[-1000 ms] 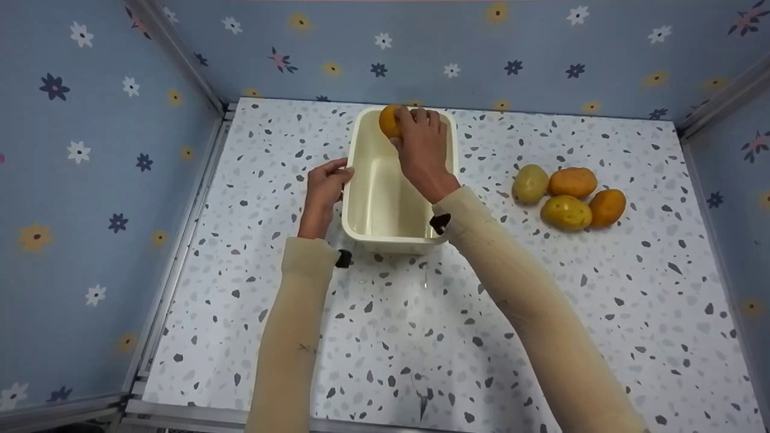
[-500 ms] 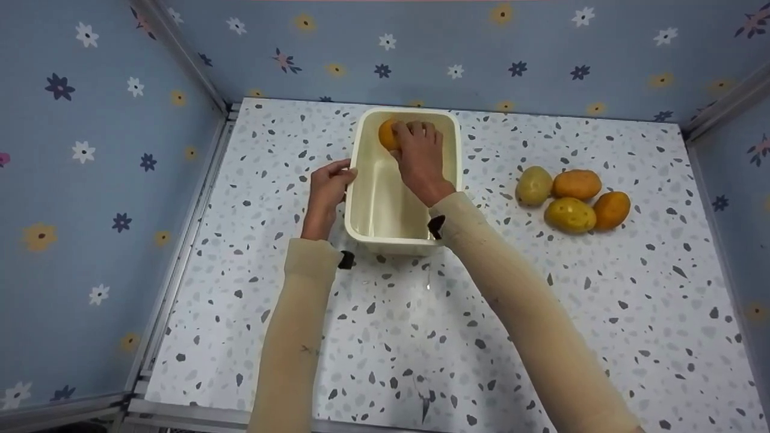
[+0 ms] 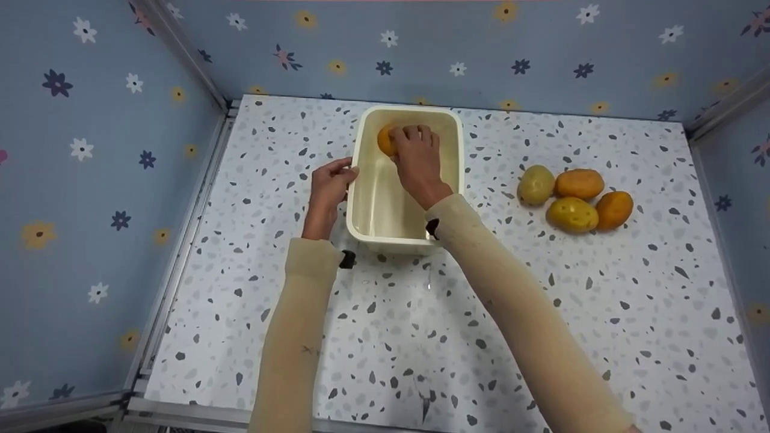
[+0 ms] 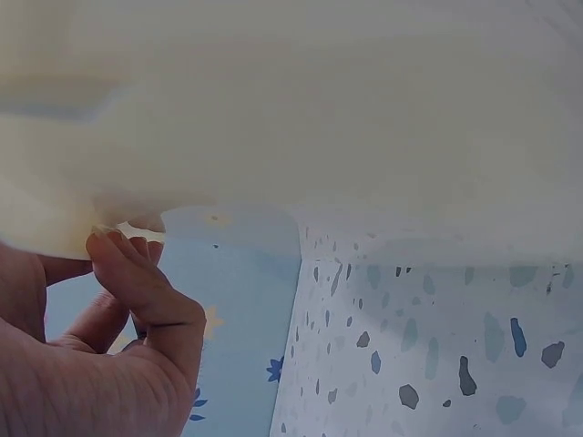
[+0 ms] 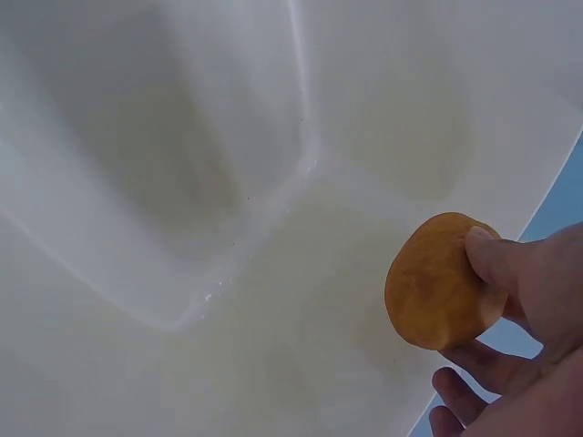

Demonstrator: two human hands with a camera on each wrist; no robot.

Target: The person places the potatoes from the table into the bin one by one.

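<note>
My right hand (image 3: 419,157) is inside the cream plastic bin (image 3: 391,240), near its far end. It grips an orange-brown potato (image 5: 444,282) between thumb and fingers; in the head view this potato (image 3: 386,139) shows at the hand's left side. In the right wrist view the potato appears above the bin's floor, and I cannot tell whether it touches the bin. At the bin's left side, my left hand (image 3: 330,185) pinches the rim, thumb on top. The left wrist view shows the left hand (image 4: 137,337) with its thumb against the bin's edge (image 4: 64,241).
Several potatoes lie together right of the bin: a pale greenish one (image 3: 536,185), a yellow one (image 3: 572,214), and orange ones (image 3: 579,184) beside them. The speckled white table (image 3: 541,349) is bounded by blue flowered panels (image 3: 397,54) at the back and sides.
My right hand has lowered the potato from rim height at the far end down into the bin, coming slightly nearer. The left hand keeps its hold on the rim.
</note>
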